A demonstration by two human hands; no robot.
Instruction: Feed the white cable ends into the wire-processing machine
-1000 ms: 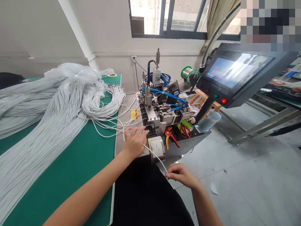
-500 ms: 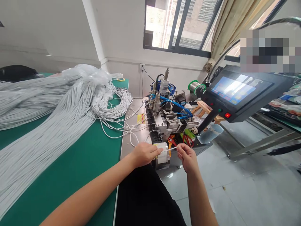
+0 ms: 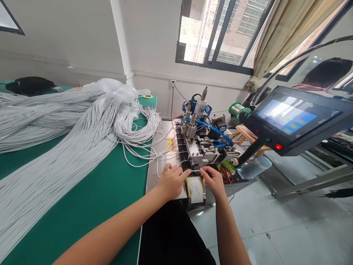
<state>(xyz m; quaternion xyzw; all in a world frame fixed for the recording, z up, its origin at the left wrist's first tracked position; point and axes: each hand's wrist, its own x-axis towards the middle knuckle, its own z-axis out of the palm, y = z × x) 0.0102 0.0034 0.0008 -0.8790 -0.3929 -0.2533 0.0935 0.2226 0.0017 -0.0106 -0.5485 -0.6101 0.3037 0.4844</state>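
Observation:
A short stretch of white cable [image 3: 195,170] runs level between my two hands at the near end of the bench machine [image 3: 194,149]. My left hand [image 3: 172,181] is closed on it, palm down, with the fingertips at its left end. From the right, my right hand [image 3: 213,181] pinches the cable between thumb and fingertips. Just below sits a metal motor-like cylinder with a white label [image 3: 196,190]. Other white cables [image 3: 138,151] lead from the machine's left edge to a coiled bundle [image 3: 138,127]. My fingers cover the cable's ends.
A long heap of white cables [image 3: 66,162] covers much of the green table [image 3: 102,217]. The control screen [image 3: 286,116] stands on an arm at right. Near it are a solder spool [image 3: 239,110], red-handled scissors [image 3: 227,175] and a clear tub [image 3: 255,168]. Another person [image 3: 325,75] is partly visible behind the screen.
Both hands have moved forward with the cable, from over the labelled cylinder to the machine's near end. They are closer together, and the view has shifted slightly.

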